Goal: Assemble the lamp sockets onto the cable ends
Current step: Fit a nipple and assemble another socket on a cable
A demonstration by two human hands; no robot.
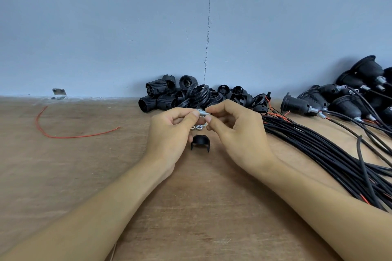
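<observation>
You are pinching a small metal threaded fitting [203, 112] between both hands, above the wooden table [84, 165]. Your left hand [169, 133] is gripping its left end between thumb and forefinger, with the other fingers curled under. Your right hand [237, 131] is gripping its right end in the same way. Both hands are holding this 1 part clear of the tabletop; its finer detail is too small to make out.

Left to right across the table:

- **Far left:** a metal bracket [59, 92] is sitting at the foot of the wall [106, 27].
- **Left:** a loose red wire [63, 136] is lying in an open curve on the wood, well apart from your hands.
- **Centre, against the wall:** a pile of black socket parts [186, 95], threaded bodies and rings, is lying just behind your fingertips.
- **Beneath the fitting:** a few hex nuts [198, 126] are lying on the table between your hands. Just nearer to you, 1 black socket cap [200, 143] is resting on the wood.
- **Right of your right hand:** a thick bundle of black cables [328, 154] is running diagonally toward the lower right, with red conductor ends showing at its far end.
- **Far right:** sockets already fitted to cables [307, 106] are lying heaped against the wall.
</observation>
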